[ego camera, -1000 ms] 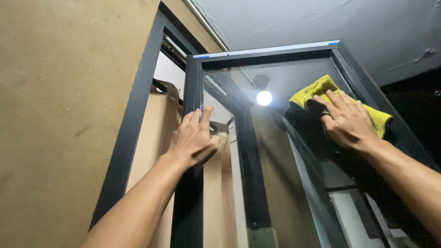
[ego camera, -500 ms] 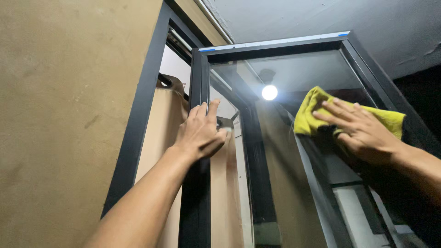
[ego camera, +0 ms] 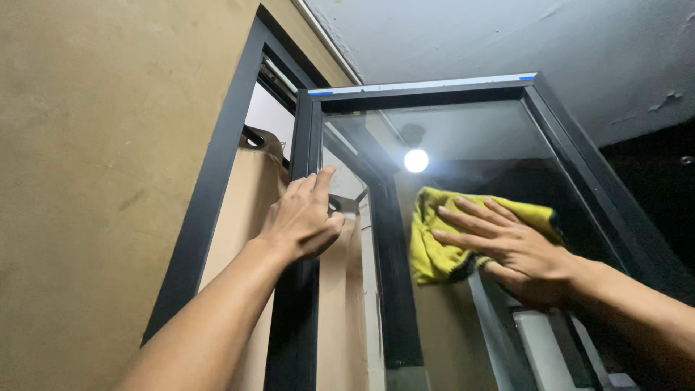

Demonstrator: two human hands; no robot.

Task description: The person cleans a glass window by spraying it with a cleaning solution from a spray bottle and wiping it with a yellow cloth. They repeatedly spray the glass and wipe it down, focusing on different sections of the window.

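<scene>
At the far left a tan wall [ego camera: 94,181] is filling the view, with a black outer door frame [ego camera: 217,174] running up toward 1 o'clock beside it. Next, the left hand [ego camera: 300,217] is gripping the black upright edge of the glass door [ego camera: 308,145], its fingers [ego camera: 313,182] lying together and pointing to 12 o'clock along the frame, thumb curling round at 3 o'clock. The door's long axis is standing upright, leaning slightly toward 1 o'clock in this upward view. Behind the hand a brown curtain-like sheet [ego camera: 246,210] is hanging in the opening.

Across the pane, a reflected lamp [ego camera: 415,160] is glaring at 12 o'clock from the yellow cloth [ego camera: 438,250], which is lying flat against the glass pane [ego camera: 463,137]. The right hand [ego camera: 514,250] is pressing on the cloth, fingers [ego camera: 463,217] spread apart and pointing to 9 o'clock; the cloth is sitting under them and extending beyond the fingertips at 9 o'clock and downward at 7 o'clock. The right hand is the one on the cloth; the left is well apart from it.

The cloth's part under the palm is hidden, reflections are muddling what lies behind the glass, and the door's lower half is cut off.
</scene>
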